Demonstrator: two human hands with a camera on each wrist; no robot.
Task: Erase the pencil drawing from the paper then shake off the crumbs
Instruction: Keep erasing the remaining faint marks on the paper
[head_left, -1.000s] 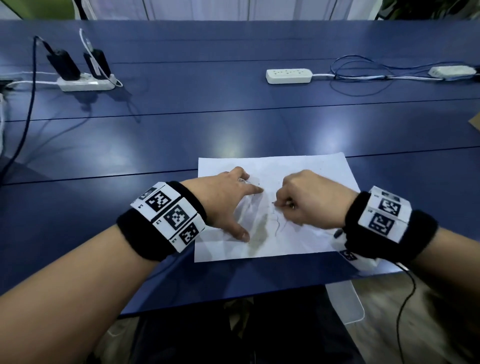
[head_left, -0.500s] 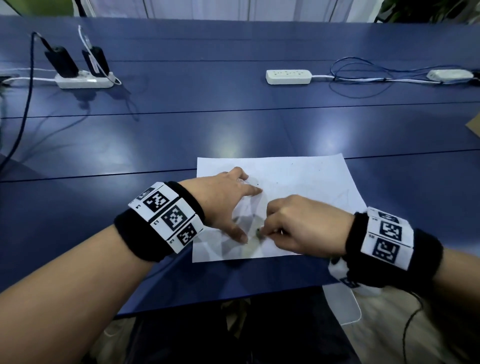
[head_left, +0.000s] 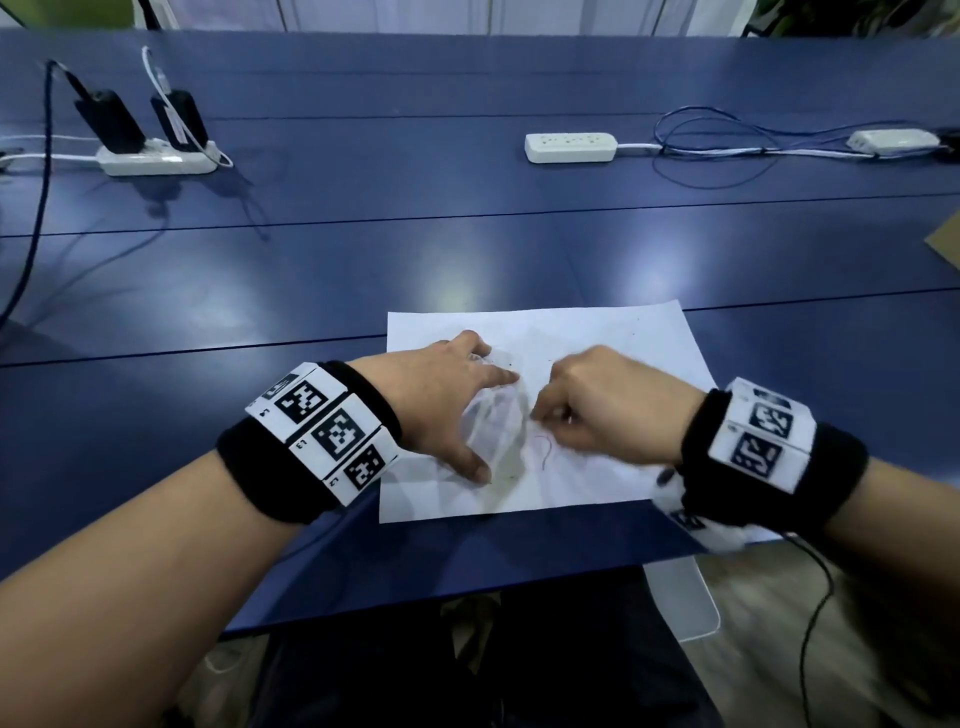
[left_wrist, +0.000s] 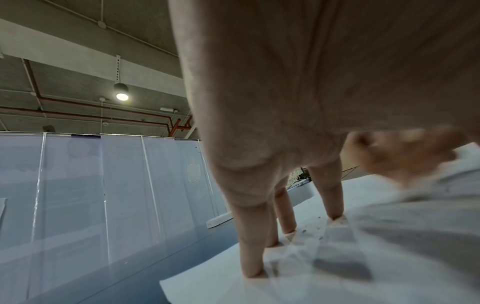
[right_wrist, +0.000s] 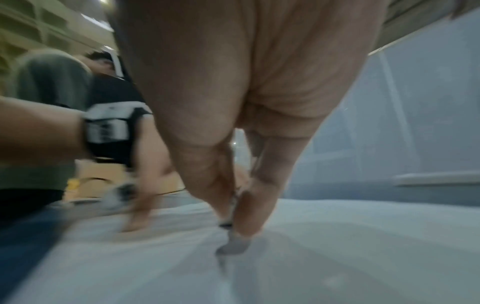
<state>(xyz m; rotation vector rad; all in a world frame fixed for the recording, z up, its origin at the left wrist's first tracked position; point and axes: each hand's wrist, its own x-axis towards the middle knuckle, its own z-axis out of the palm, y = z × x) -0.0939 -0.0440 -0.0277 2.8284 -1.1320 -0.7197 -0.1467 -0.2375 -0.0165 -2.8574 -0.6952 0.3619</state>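
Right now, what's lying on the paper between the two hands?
Head view: between left hand and right hand, bare creased paper with a faint pencil squiggle.

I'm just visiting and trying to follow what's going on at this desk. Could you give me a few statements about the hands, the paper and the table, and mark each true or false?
1. The left hand presses spread fingertips onto the paper. True.
2. The right hand lies flat and holds nothing. False: it pinches a small eraser against the paper.
3. A curved pencil line is on the paper between the hands. True.
4. The paper is lifted off the table. False: it lies on the table, slightly wrinkled.
5. The nearest power strip has chargers plugged in. False: its sockets look unused; the chargers are in the far-left strip.
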